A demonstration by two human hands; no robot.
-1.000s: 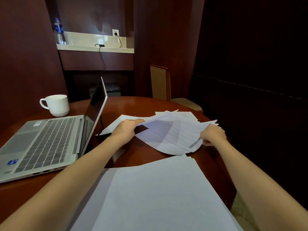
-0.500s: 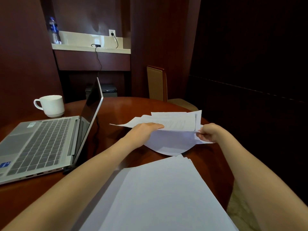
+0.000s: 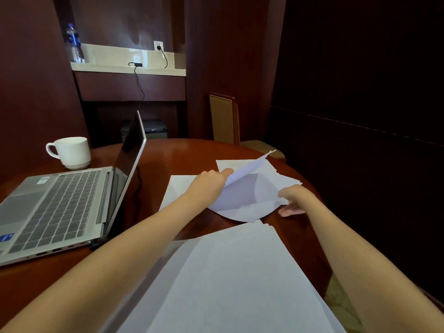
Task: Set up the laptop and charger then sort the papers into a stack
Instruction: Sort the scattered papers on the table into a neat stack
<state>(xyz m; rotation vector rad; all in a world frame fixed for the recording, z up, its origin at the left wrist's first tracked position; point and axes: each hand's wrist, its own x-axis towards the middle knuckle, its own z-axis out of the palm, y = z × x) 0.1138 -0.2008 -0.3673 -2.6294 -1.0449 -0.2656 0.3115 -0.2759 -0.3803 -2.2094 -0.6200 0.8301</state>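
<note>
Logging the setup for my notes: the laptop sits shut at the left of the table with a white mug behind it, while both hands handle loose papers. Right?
Not quite: the head view shows the laptop open, lid raised. It does sit at the left of the table, white mug behind it, while the left hand and right hand handle loose papers.

It looks like a hotel room or small office nook: dark wood-panelled walls (image 3: 228,56), a round polished worktop (image 3: 182,155) carrying an open laptop (image 3: 55,205) and white cup (image 3: 72,152), a padded chair (image 3: 222,118), and a pale shelf (image 3: 115,68) with a water bottle (image 3: 74,44) below a wall socket (image 3: 158,46).
</note>
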